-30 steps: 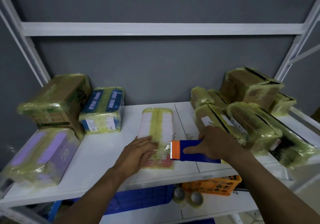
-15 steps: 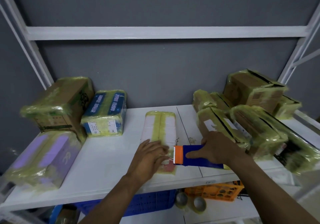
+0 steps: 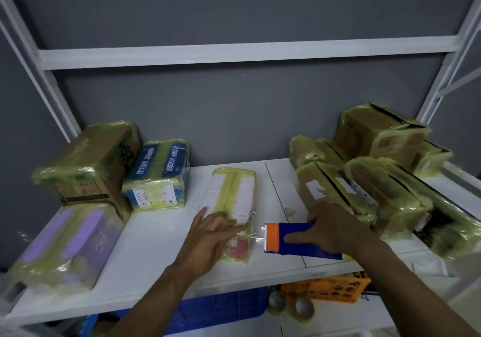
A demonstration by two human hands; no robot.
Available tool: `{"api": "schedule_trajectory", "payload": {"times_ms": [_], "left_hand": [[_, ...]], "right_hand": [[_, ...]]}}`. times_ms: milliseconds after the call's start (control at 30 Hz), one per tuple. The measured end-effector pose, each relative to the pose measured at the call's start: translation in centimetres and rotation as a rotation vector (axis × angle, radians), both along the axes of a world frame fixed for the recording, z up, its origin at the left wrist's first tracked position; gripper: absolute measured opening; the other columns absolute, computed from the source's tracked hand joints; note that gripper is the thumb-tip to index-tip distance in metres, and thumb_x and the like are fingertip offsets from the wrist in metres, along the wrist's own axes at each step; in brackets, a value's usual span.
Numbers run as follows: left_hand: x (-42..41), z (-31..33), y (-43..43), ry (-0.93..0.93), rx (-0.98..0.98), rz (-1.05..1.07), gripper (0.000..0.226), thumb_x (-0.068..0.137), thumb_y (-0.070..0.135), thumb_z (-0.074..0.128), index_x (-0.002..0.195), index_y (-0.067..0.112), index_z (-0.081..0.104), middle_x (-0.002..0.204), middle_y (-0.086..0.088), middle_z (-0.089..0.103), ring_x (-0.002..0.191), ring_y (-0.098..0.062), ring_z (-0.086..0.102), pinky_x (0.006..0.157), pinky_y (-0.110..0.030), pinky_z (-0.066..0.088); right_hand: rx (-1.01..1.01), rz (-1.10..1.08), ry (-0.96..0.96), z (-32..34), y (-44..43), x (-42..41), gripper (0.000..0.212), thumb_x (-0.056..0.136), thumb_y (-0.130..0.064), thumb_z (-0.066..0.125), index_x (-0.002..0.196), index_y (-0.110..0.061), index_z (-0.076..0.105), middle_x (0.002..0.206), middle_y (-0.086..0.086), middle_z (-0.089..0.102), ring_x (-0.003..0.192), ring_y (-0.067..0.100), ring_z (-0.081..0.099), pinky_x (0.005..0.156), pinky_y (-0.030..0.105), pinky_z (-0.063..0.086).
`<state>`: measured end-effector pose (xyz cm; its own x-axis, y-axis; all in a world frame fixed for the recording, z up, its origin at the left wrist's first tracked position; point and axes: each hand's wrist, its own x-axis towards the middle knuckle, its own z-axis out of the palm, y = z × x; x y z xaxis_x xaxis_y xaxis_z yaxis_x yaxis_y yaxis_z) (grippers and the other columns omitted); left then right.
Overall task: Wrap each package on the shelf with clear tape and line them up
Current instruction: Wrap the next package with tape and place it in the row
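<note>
A long white package (image 3: 233, 193) with yellowish tape down its middle lies on the white shelf (image 3: 151, 253). My left hand (image 3: 212, 237) presses flat on its near end, fingers spread. My right hand (image 3: 329, 228) grips a blue tape dispenser (image 3: 294, 237) with an orange head, just right of the package. A short strip of clear tape (image 3: 256, 239) spans from the dispenser head to the package's near end.
Taped packages stand at the left: a brown box (image 3: 91, 159), a blue pack (image 3: 158, 175), a purple pack (image 3: 67, 245). A pile of taped boxes (image 3: 377, 188) crowds the right. Below are a blue crate (image 3: 221, 310), an orange crate (image 3: 330, 287) and tape rolls (image 3: 303, 309).
The dispenser has pulled a little to the right of the package, and a strip of clear tape now shows between them. My left hand stays pressed on the package's near end.
</note>
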<state>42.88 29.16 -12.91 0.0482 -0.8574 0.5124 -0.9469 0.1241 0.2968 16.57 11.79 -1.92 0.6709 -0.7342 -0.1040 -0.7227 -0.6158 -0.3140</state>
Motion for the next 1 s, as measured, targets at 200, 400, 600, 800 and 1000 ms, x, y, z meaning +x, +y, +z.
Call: {"api": "schedule_trajectory", "payload": {"times_ms": [200,400,600,800,1000], "left_hand": [[-0.8,0.3,-0.9,0.150,-0.072,0.099,0.033,0.085,0.048,0.075,0.117,0.039,0.074,0.117,0.024,0.066,0.122,-0.011,0.057,0.107,-0.041,0.042],[1.0,0.7,-1.3,0.462,0.007,0.038,0.034,0.073,0.018,0.087,0.106,0.027,0.081,0.112,0.010,0.071,0.122,-0.023,0.059,0.100,-0.047,0.050],[2.3,0.7,-1.2,0.470,0.043,0.002,0.033,0.072,0.020,0.087,0.104,0.024,0.082,0.110,0.011,0.072,0.120,-0.022,0.060,0.100,-0.060,0.047],[2.2,1.2,-1.0,0.344,0.027,-0.001,0.030,0.075,0.034,0.085,0.104,0.036,0.080,0.114,0.020,0.069,0.126,-0.006,0.053,0.106,-0.053,0.033],[0.4,1.1,-1.2,0.397,-0.035,0.146,0.028,0.059,0.036,0.094,0.084,0.033,0.082,0.134,0.013,0.062,0.148,-0.019,0.028,0.120,-0.050,0.001]], "right_hand": [[0.059,-0.033,-0.037,-0.7,-0.2,0.1,0.077,0.059,-0.089,0.072,0.073,-0.013,0.072,0.074,0.001,0.068,0.068,0.011,0.066,0.060,0.020,0.045],[0.139,-0.035,-0.107,-1.3,0.7,1.0,0.068,0.060,-0.083,0.077,0.069,-0.016,0.067,0.065,-0.002,0.065,0.061,0.010,0.066,0.056,0.019,0.041],[0.204,-0.018,-0.167,-1.6,0.7,0.4,0.082,0.054,-0.088,0.075,0.073,-0.008,0.073,0.065,0.006,0.067,0.060,0.015,0.067,0.052,0.017,0.041],[0.166,-0.073,-0.116,-1.9,0.1,-1.1,0.078,0.053,-0.091,0.070,0.074,-0.016,0.073,0.068,0.000,0.069,0.063,0.010,0.067,0.058,0.018,0.045],[0.152,-0.091,-0.064,-3.7,0.3,0.4,0.069,0.064,-0.081,0.076,0.076,-0.014,0.069,0.072,-0.001,0.069,0.065,0.010,0.068,0.060,0.020,0.050]]}}
